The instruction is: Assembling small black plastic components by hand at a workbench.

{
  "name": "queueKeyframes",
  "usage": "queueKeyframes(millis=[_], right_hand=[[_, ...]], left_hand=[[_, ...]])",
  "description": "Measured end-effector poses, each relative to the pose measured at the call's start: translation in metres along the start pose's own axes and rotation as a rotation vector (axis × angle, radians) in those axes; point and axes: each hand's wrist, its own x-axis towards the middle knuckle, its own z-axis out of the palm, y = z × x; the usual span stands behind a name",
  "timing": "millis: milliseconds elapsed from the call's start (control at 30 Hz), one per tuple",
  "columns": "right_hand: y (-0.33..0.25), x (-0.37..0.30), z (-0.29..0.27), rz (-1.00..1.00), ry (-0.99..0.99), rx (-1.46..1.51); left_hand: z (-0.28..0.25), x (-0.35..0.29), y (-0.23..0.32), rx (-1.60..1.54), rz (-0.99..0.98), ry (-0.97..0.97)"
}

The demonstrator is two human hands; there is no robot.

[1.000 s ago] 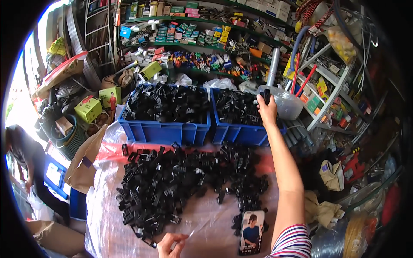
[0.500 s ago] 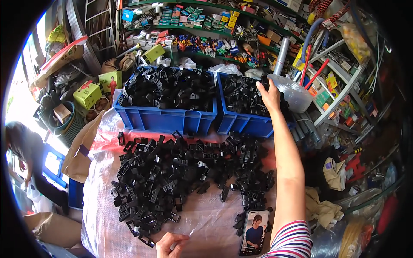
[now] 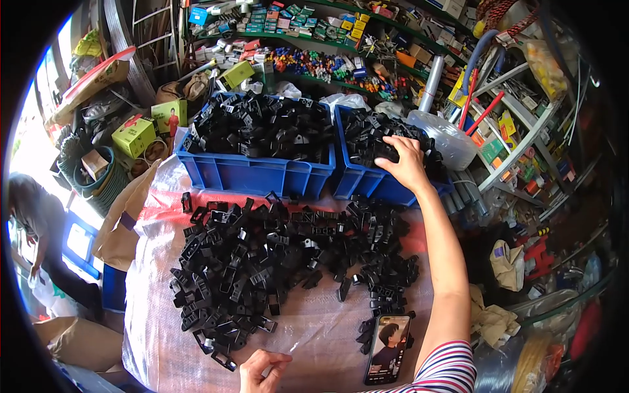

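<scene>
My right hand (image 3: 407, 165) is over the right blue crate (image 3: 373, 185), thumb and fingers spread, close to the black plastic clips (image 3: 367, 134) heaped in it. Nothing shows held between the fingers. At the bottom edge, my left hand (image 3: 262, 371) rests by the woven sheet (image 3: 321, 327) with thumb and fingers drawn together; whether something small sits in them is hidden. A broad pile of the same black plastic parts (image 3: 255, 252) lies on the sheet between my hands and the crates. A phone (image 3: 388, 350) playing a video lies beside my right forearm.
A left blue crate (image 3: 255, 175), also heaped with black parts, stands beside the right one. Behind are shelves of small boxes (image 3: 308, 26). A metal rack (image 3: 524, 144) is on the right. On the left are green boxes (image 3: 134, 137), a brown sack (image 3: 124, 226) and another person (image 3: 42, 229).
My right hand has come nearer and slightly left from the right crate's far side, its fingers spreading. My left hand has barely moved. The phone's picture has changed.
</scene>
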Motion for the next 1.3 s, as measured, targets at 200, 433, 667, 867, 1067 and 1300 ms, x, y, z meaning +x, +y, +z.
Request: queueKeyframes(millis=[200,433,667,867,1067,1300], right_hand=[[0.018,0.001,-0.005,-0.063,0.099,0.074],[0.017,-0.003,-0.004,-0.065,0.143,0.099],[0.036,-0.018,-0.009,-0.048,0.038,0.117],[-0.061,-0.035,-0.067,-0.081,-0.029,0.18],[-0.133,-0.135,-0.047,-0.051,-0.818,0.191],[-0.189,-0.213,-0.007,-0.04,-0.544,0.349]], left_hand=[[0.001,0.006,0.001,0.007,-0.024,-0.016],[-0.004,-0.002,0.003,0.018,-0.035,-0.016],[-0.003,-0.007,-0.009,0.052,0.044,-0.075],[-0.004,-0.006,-0.003,0.017,0.121,-0.033],[-0.006,-0.007,-0.008,0.044,0.208,-0.051],[-0.039,0.011,-0.004,0.349,0.444,0.156]])
